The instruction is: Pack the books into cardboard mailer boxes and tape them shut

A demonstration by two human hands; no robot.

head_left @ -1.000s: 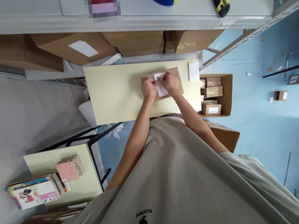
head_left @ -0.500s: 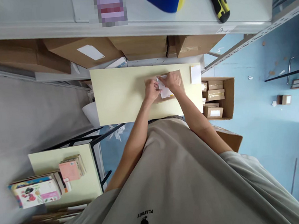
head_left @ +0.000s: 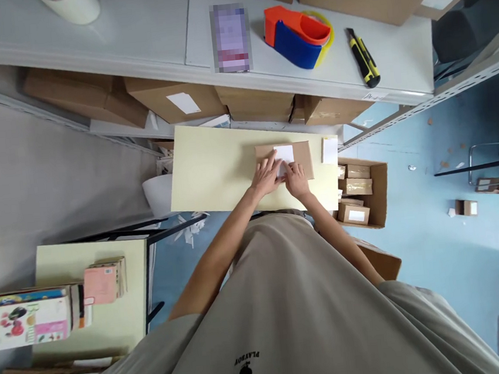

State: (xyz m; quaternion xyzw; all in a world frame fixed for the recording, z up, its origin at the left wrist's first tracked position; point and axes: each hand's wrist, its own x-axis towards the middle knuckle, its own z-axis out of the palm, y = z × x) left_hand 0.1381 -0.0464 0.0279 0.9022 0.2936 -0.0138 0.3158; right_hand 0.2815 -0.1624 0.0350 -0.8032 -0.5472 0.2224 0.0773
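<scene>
A flat brown parcel (head_left: 301, 151) lies on the pale yellow table (head_left: 212, 170) with a white label (head_left: 284, 153) on its top. My left hand (head_left: 266, 176) lies flat on the parcel, fingers stretched out onto the label's near edge. My right hand (head_left: 296, 179) rests beside it, fingers spread and pressing on the label's near corner. Neither hand holds anything.
A white slip (head_left: 329, 150) lies at the table's right end. An open carton (head_left: 375, 189) of small parcels stands on the blue floor to the right. The grey shelf above carries a tape dispenser (head_left: 299, 35), a yellow utility knife (head_left: 363, 57) and a tape roll (head_left: 73, 5). Books (head_left: 28, 317) lie on a second table at left.
Both hands went from pinching and peeling the white label to lying flat on it on the parcel. The view tilted up, bringing more of the shelf into sight.
</scene>
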